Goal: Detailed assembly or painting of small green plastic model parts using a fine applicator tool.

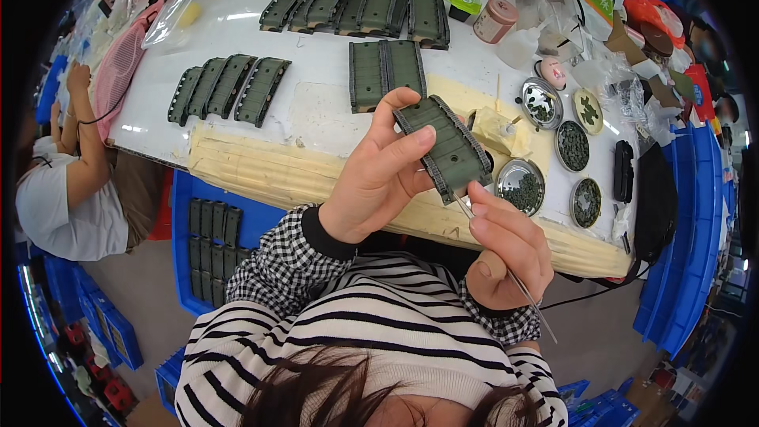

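My left hand (368,170) grips a dark green curved panel (456,150) with ribbed long edges and a small round hole, thumb on its face. It is held tilted above the front edge of the table. In my right hand (512,249) is a thin, pointed metal tool (528,298), pinched between the fingers. Its tip meets or nearly meets the panel's lower end; contact is hard to tell. Just beyond the panel stands a yellowish taped block (506,136) with a thin stick. A round metal dish (522,187) of small dark green pieces sits beside my right hand.
More green panels lie in groups at the back (356,8), the middle (387,71) and the left (229,88). Several other dishes (572,146) stand at right. A blue bin (183,269) of panels is below the table. Another person (75,190) sits at left.
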`<control>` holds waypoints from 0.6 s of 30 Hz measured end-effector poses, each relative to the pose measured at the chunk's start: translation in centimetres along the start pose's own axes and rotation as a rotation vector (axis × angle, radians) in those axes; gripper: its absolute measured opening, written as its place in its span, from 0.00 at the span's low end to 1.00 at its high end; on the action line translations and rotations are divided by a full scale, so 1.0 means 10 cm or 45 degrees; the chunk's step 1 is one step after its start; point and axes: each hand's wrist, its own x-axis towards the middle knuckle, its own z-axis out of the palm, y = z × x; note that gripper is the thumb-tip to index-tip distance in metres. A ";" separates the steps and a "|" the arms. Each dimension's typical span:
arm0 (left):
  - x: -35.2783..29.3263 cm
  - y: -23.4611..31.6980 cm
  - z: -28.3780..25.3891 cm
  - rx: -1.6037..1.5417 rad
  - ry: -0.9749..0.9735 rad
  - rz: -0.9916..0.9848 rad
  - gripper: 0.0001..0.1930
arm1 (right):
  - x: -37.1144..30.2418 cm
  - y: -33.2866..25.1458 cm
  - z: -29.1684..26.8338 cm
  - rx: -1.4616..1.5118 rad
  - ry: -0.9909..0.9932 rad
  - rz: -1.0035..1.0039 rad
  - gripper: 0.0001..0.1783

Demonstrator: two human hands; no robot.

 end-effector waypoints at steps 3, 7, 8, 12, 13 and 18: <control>0.00 0.00 -0.01 0.000 -0.008 0.018 0.20 | -0.02 0.01 0.03 -0.013 0.018 -0.008 0.19; 0.00 0.00 0.00 -0.007 -0.004 0.022 0.20 | -0.01 0.03 0.04 -0.016 0.024 -0.029 0.18; -0.01 0.00 0.01 -0.013 -0.005 0.022 0.20 | 0.00 0.03 0.04 -0.017 0.021 -0.034 0.18; 0.00 0.01 0.01 -0.027 -0.010 0.032 0.19 | -0.01 0.04 0.05 -0.017 0.032 -0.030 0.17; 0.00 0.00 0.01 -0.029 -0.012 0.036 0.19 | -0.01 0.03 0.06 -0.022 0.035 -0.033 0.17; 0.00 0.01 0.01 -0.039 -0.013 0.032 0.19 | -0.02 0.05 0.07 -0.018 0.045 -0.046 0.16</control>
